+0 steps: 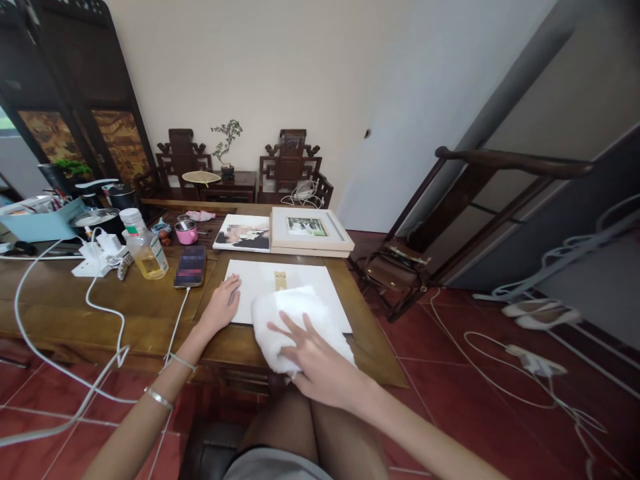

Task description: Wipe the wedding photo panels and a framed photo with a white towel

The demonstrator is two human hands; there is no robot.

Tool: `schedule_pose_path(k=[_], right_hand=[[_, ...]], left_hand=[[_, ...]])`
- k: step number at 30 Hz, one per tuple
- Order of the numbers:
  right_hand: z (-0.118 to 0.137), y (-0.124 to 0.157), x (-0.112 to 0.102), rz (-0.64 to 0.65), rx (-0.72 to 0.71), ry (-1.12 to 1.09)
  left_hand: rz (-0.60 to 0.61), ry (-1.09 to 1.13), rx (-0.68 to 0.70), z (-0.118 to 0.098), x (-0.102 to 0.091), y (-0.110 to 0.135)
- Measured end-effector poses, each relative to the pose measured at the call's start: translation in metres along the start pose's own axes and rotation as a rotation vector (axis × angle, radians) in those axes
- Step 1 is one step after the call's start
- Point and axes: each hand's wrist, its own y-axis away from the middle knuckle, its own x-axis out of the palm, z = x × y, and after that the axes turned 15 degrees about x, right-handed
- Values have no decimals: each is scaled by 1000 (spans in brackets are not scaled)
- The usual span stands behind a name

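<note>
A white board (pixel 310 273), perhaps the back of a frame, lies flat on the wooden table, with a small gold-coloured plate (pixel 281 281) near its middle. My left hand (pixel 224 303) rests at the board's left edge, fingers stretched out and nothing in them. Over the front part of the board is a folded white towel (pixel 295 301), its near end hanging past the table edge. My right hand (pixel 313 353) has its fingers spread across the towel's top, and the thumb seems to sit at its near edge. The towel hides the board beneath it.
Behind the board lie a framed picture (pixel 345 245) and a photo panel (pixel 243 233). Left on the table (pixel 150 303) are a plugged-in phone (pixel 190 267), a bottle of yellow liquid (pixel 146 247), a pink cup (pixel 187 231) and a power strip (pixel 93 267). A chair (pixel 395 267) stands right.
</note>
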Motion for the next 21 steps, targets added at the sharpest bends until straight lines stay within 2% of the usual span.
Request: schedule_pose_path(k=[2, 4, 10, 14, 17, 21], right_hand=[[-3, 0, -1, -4, -10, -6], [-11, -13, -3, -30, 7, -9], [-39, -97, -21, -138, 163, 90], [-40, -141, -25, -175, 251, 144], [-27, -141, -17, -189, 226, 169], [0, -97, -3, -163, 69, 178]], left_hand=[[-2, -7, 5, 1, 1, 0], [-2, -17, 11, 2, 1, 1], [5, -37, 15, 5, 3, 1], [8, -38, 19, 5, 2, 0], [21, -52, 8, 5, 1, 0], [33, -52, 0, 3, 1, 0]])
